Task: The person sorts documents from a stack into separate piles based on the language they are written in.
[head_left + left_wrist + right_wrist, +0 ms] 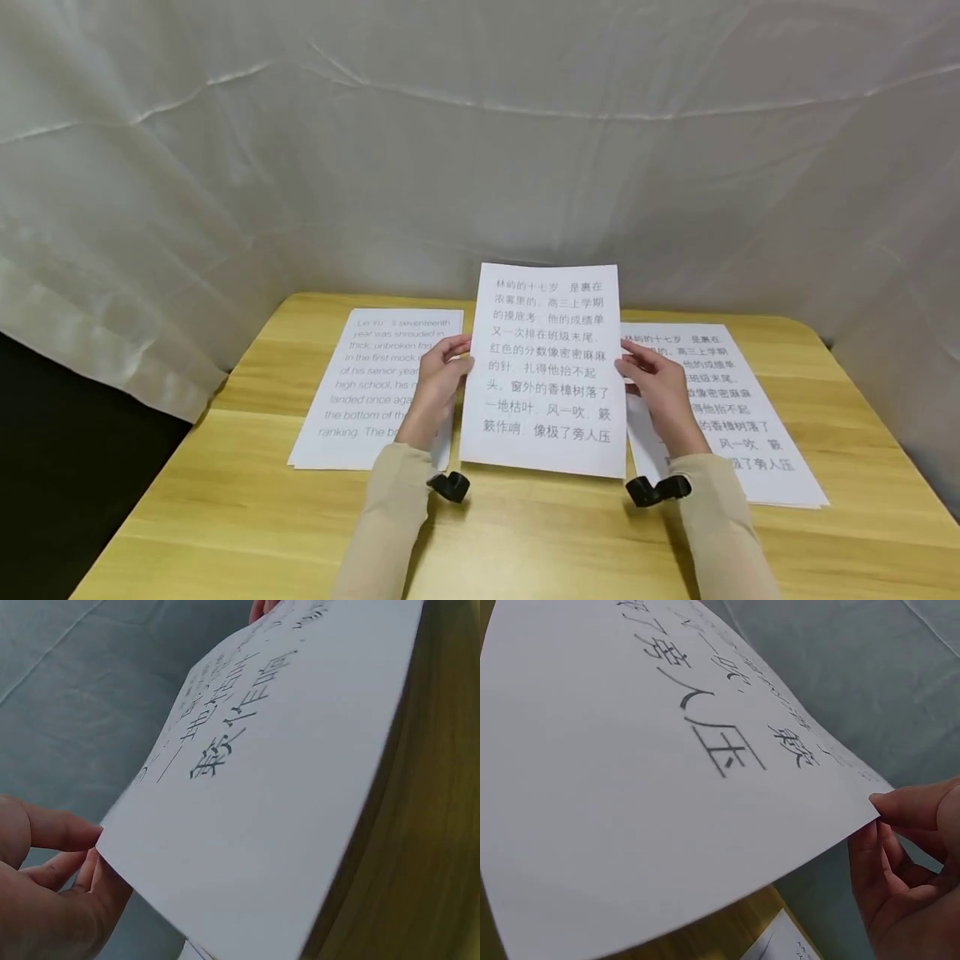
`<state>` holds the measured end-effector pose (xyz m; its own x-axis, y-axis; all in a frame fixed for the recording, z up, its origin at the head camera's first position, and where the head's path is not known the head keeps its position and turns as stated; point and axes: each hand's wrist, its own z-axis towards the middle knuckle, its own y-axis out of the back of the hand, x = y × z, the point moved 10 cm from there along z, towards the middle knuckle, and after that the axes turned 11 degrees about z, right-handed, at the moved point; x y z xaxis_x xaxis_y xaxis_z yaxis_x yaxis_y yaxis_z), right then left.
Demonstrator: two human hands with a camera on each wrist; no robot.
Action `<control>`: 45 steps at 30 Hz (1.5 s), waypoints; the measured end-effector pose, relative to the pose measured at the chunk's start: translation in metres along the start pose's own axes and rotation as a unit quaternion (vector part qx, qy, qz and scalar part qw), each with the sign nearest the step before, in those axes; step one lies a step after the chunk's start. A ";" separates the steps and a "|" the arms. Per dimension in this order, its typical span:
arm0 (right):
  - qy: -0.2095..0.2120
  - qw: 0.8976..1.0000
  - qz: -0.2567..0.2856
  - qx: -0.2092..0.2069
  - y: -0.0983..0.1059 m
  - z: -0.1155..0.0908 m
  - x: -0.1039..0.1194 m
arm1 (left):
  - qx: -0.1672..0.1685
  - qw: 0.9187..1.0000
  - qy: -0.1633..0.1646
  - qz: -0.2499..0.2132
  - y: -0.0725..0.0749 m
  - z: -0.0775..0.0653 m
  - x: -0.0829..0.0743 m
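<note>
A white sheet of paper (546, 371) printed with Chinese text is held up over the middle of the table, its printed side toward me. My left hand (441, 379) pinches its left edge between thumb and fingers, and my right hand (660, 387) pinches the right edge at about the same height. In the left wrist view the left thumb (64, 827) lies on the printed face with the other fingers behind. The right wrist view has the right thumb (915, 804) at the edge, fingers curled beneath. The paper (630, 825) bends slightly between the hands.
On the wooden table (525, 542), a stack of sheets with English text (367, 383) lies at the left. Another stack with Chinese text (750, 417) lies at the right, partly covered by my right hand. A pale cloth curtain (480, 150) hangs behind the table.
</note>
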<state>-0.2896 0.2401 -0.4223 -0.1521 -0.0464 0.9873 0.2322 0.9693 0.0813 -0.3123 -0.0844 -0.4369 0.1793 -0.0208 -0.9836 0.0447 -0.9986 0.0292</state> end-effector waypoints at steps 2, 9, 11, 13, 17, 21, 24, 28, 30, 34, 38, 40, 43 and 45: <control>-0.005 1.000 0.004 0.001 0.001 -0.003 -0.002 | -0.003 1.000 -0.001 0.022 0.000 -0.003 0.000; -0.005 1.000 -0.031 -0.003 0.014 -0.004 -0.006 | 0.001 0.997 -0.002 0.078 -0.013 -0.003 0.001; -0.007 0.999 -0.043 0.008 0.018 -0.001 -0.008 | 0.006 0.996 0.001 0.085 -0.019 -0.002 0.002; -0.011 0.998 -0.051 0.019 0.023 0.003 -0.010 | 0.012 0.996 0.004 0.091 -0.025 0.000 0.003; -0.017 0.998 -0.059 0.033 0.033 0.012 -0.011 | 0.025 0.995 0.013 0.099 -0.038 0.003 0.007; -0.017 0.996 -0.072 0.044 0.043 0.017 -0.009 | 0.033 0.995 0.024 0.089 -0.052 0.006 0.014; -0.032 0.994 -0.091 0.046 0.052 0.021 -0.015 | 0.039 0.996 0.034 0.076 -0.065 0.007 0.019; -0.043 0.991 -0.115 0.056 0.065 0.024 -0.023 | 0.046 0.996 0.046 0.065 -0.082 0.007 0.026; -0.045 0.990 -0.121 0.059 0.071 0.025 -0.026 | 0.046 0.996 0.050 0.062 -0.091 0.007 0.028; -0.054 0.989 -0.121 0.064 0.086 0.029 -0.029 | 0.036 0.996 0.055 0.067 -0.108 0.007 0.031; -0.068 0.989 -0.106 0.072 0.103 0.031 -0.032 | 0.024 0.995 0.059 0.072 -0.124 0.007 0.031; -0.078 0.990 -0.094 0.075 0.112 0.033 -0.034 | 0.019 0.996 0.059 0.070 -0.132 0.007 0.030; -0.100 0.989 -0.079 0.075 0.125 0.036 -0.038 | 0.015 0.996 0.058 0.070 -0.144 0.005 0.028; -0.114 0.988 -0.073 0.075 0.133 0.037 -0.041 | 0.015 0.996 0.058 0.073 -0.153 0.003 0.028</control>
<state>-0.2880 0.3799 -0.4572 -0.3898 -0.1500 0.9086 0.0497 0.9818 0.1834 -0.3172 0.0676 -0.4690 0.2938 -0.1616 -0.9421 -0.0191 -0.9864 0.1632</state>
